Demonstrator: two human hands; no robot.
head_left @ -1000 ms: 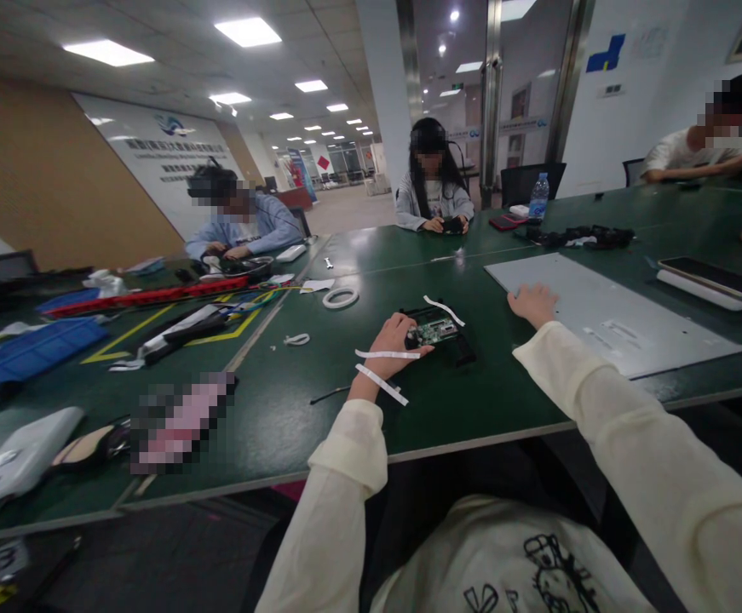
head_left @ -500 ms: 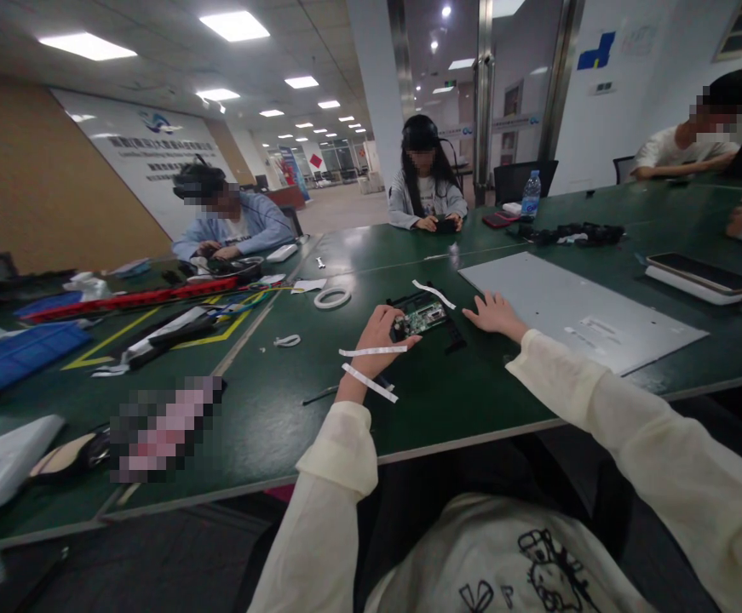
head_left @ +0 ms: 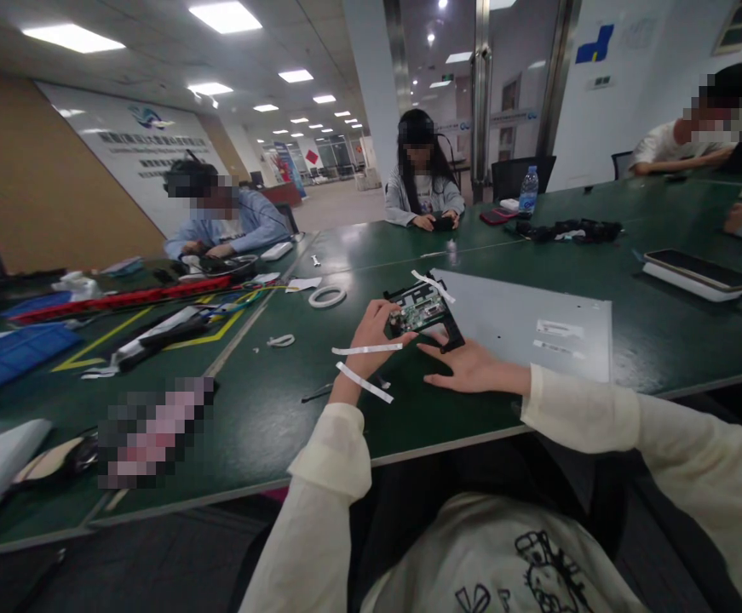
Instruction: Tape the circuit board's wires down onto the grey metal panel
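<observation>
My left hand grips the near left edge of a small green circuit board in a black frame and holds it lifted and tilted above the green table. A white tape strip lies across the board's top. Two white tape strips stick to my left hand and wrist. My right hand is open, palm up, fingers stretched under the board's near right corner, touching the black frame.
A grey metal plate lies flat to the right of the board. A tape roll and a small white piece sit to the left. A white device lies far right. Three people sit across and beside the table.
My right hand left the grey plate, came left and turned palm up under the board. My left hand has raised the board off the table.
</observation>
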